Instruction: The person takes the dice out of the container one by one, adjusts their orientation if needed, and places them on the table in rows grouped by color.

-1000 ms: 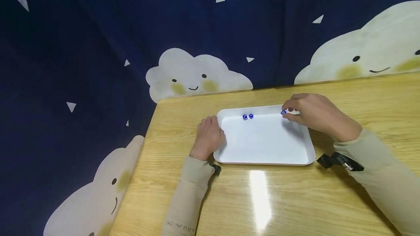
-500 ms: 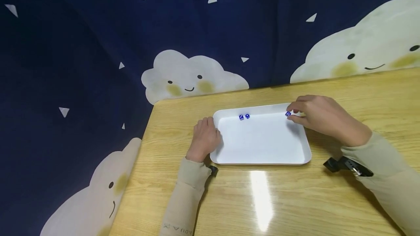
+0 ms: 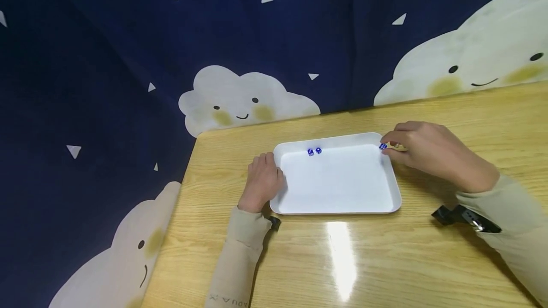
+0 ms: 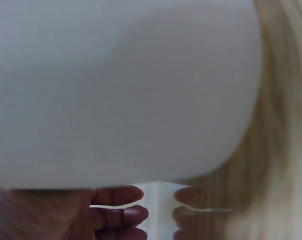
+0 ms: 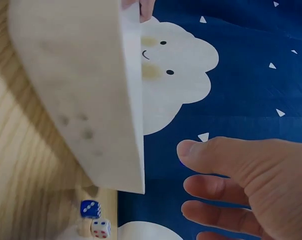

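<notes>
A white rectangular tray (image 3: 338,189) lies on the wooden table. My left hand (image 3: 263,177) grips its left wall, and in the left wrist view its fingers (image 4: 123,212) show below the tray's wall (image 4: 130,100). My right hand (image 3: 432,151) pinches a blue die (image 3: 383,146) between thumb and fingers at the tray's far right corner. In the right wrist view the thumb (image 5: 193,155) hides nearly all of that die. Inside the tray, near its back wall, sit two more blue dice, a left die (image 3: 310,152) and a right die (image 3: 318,150).
Past the tray's right end, the right wrist view shows another blue die (image 5: 90,209) and a white die (image 5: 100,228) on the table, hidden in the head view. A dark blue curtain (image 3: 257,27) with printed clouds hangs along the table's back and left edges.
My right hand has carried the pinched blue die rightward, from over the tray's inside to its right corner. The left hand stays on the tray. The whole head view has shifted slightly.
</notes>
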Action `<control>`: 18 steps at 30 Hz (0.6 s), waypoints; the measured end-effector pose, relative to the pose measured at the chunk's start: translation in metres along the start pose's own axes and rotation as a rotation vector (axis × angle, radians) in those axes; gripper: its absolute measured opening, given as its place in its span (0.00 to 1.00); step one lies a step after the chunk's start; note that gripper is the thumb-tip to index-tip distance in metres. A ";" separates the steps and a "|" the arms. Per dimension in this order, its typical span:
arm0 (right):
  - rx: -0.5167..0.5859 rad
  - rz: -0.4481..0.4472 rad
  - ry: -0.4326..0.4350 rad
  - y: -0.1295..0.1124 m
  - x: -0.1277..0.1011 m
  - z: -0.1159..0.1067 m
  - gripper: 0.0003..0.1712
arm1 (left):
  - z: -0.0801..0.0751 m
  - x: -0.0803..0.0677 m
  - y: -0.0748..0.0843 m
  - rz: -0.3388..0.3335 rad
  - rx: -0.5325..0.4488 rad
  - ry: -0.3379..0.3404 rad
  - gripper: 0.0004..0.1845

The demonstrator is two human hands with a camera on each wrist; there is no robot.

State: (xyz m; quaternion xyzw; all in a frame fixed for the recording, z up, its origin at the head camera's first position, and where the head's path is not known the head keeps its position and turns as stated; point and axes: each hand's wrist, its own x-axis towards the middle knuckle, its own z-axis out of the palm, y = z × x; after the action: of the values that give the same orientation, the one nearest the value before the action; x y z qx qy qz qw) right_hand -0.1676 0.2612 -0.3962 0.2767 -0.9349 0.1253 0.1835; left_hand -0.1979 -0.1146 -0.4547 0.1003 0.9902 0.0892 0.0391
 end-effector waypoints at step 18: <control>-0.004 -0.012 0.033 0.016 -0.018 -0.001 0.13 | 0.003 0.001 -0.003 0.032 0.020 0.041 0.18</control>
State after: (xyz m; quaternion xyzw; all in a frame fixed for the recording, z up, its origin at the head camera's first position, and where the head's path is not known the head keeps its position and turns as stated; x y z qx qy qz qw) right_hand -0.1627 0.2827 -0.4049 0.2800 -0.9303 0.1266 0.2002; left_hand -0.1990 -0.1165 -0.4581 0.1147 0.9899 0.0818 0.0165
